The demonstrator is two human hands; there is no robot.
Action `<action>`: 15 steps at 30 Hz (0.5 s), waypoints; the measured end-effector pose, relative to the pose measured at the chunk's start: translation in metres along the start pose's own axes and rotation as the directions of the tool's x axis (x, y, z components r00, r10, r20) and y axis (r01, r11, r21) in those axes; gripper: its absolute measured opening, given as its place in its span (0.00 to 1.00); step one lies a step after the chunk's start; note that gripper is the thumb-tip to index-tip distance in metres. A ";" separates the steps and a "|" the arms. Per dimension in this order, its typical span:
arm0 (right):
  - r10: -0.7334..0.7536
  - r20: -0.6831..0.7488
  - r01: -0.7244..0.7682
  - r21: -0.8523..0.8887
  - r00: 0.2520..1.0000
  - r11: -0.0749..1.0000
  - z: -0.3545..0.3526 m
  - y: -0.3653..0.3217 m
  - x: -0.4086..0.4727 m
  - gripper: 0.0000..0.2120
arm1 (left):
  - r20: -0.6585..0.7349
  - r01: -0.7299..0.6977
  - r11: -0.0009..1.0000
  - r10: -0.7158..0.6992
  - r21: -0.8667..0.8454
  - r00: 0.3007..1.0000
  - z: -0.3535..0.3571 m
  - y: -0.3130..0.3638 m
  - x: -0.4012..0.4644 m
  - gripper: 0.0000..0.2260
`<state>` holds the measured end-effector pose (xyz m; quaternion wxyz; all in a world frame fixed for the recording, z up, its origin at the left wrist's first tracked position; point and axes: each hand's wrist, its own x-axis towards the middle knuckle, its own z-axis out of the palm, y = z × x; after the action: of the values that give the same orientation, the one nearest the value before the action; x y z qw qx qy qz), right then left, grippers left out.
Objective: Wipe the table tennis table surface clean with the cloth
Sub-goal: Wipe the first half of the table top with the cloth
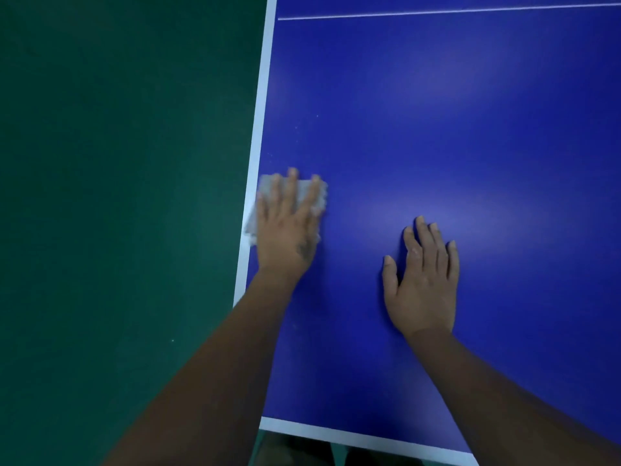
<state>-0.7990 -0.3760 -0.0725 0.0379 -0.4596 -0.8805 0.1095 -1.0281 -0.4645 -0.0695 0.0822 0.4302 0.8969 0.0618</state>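
I observe my left hand (288, 227) lying palm down with fingers straight and spread, pressing flat on one pale grey crumpled cloth (304, 191). My right hand (422, 280) rests flat on the blue table tennis table surface (437, 129), fingers extended, holding nothing. Count: two hands, one cloth, one table. The cloth lies under the left fingers and palm, at the table's white left edge line (260, 129), overlapping it. Green floor (117, 196) lies beyond that edge.
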 end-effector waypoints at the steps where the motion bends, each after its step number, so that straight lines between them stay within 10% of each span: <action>1: -0.004 -0.002 0.004 0.013 1.000 1.000 0.000 0.001 0.000 0.31 | -0.029 0.136 0.991 -0.136 -0.009 0.990 -0.002 -0.008 0.005 0.25; 4: -0.008 -0.002 0.008 0.032 1.000 0.999 0.001 0.002 0.001 0.31 | -0.068 0.251 0.968 -0.251 -0.006 0.966 -0.002 -0.008 0.005 0.24; 12: 0.002 -0.143 0.021 0.163 0.990 0.986 0.000 -0.017 0.023 0.21 | 0.047 -0.348 0.937 0.346 0.042 0.937 0.001 0.004 -0.009 0.25; 15: -0.047 -0.160 0.072 0.153 0.986 0.986 0.003 -0.036 0.057 0.20 | -0.027 -0.150 0.988 0.151 0.035 0.988 -0.005 -0.021 0.030 0.24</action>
<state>-0.8610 -0.3501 -0.0691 0.1461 -0.4356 -0.8769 0.1414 -1.0634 -0.4542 -0.0713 0.0570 0.4968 0.8639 0.0595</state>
